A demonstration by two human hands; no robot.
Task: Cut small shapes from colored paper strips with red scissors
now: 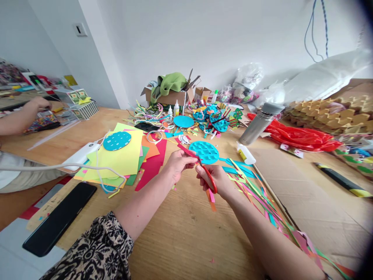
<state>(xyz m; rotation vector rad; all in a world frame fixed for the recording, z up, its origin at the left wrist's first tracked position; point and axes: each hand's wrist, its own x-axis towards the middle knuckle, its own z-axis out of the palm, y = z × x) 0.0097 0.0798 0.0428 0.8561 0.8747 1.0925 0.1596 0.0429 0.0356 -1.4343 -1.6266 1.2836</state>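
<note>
My left hand (181, 162) pinches a narrow red paper strip (185, 149) above the middle of the wooden table. Closed round red-handled scissors (210, 179), my right hand (214, 179) brings their blades up to the strip close to my left fingertips. Just beyond both hands lies a blue paper disc (204, 152) with raised or cut shapes on it. Small orange and pink paper pieces (211, 197) show beneath my right hand. Long coloured paper strips (256, 190) spread out to the right, beside my right forearm.
Yellow paper sheets (128, 155) and a dotted blue disc (117, 140) lie left, near a black phone (60, 218). A steel bottle (259, 123), glue bottle (245, 154) and cardboard sheet (309, 194) are right. Another person's arm (20, 115) reaches in at far left.
</note>
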